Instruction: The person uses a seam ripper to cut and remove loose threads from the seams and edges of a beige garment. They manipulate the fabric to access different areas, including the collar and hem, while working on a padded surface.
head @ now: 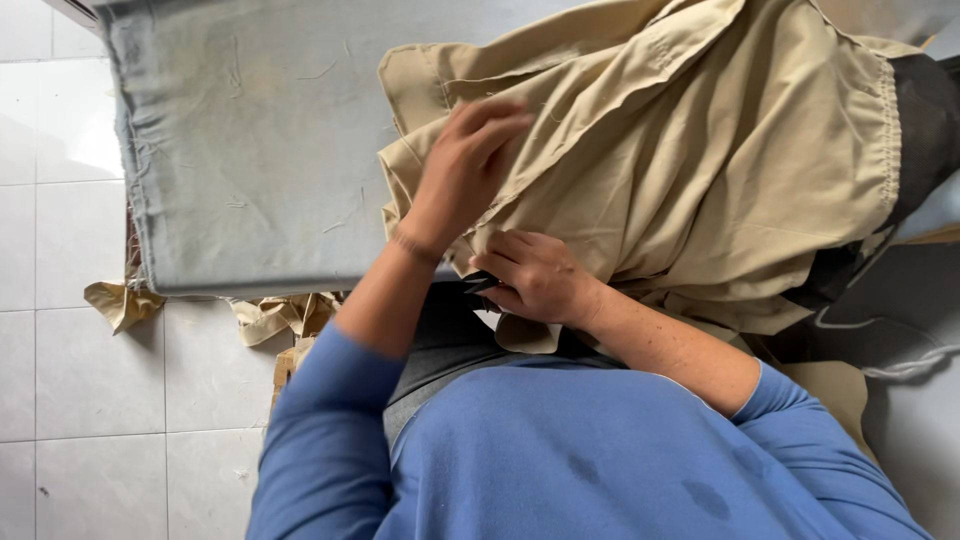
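Observation:
A tan garment (720,150) lies bunched on the grey cloth-covered table (250,150), and part of it hangs over the near edge toward me. My left hand (462,175) rests on its left side, fingers curled onto a fold and slightly blurred. Just below, my right hand (537,280) pinches the garment's lower edge at the table's rim. A small dark pointed thing (480,285) shows at its fingertips; I cannot tell what it is. Both arms are in blue sleeves.
White floor tiles (70,380) fill the left. Tan fabric scraps (125,300) and a cardboard piece (290,360) lie under the table's near edge. Black fabric (925,120) sits at the right, with a pale cord (900,365) below it.

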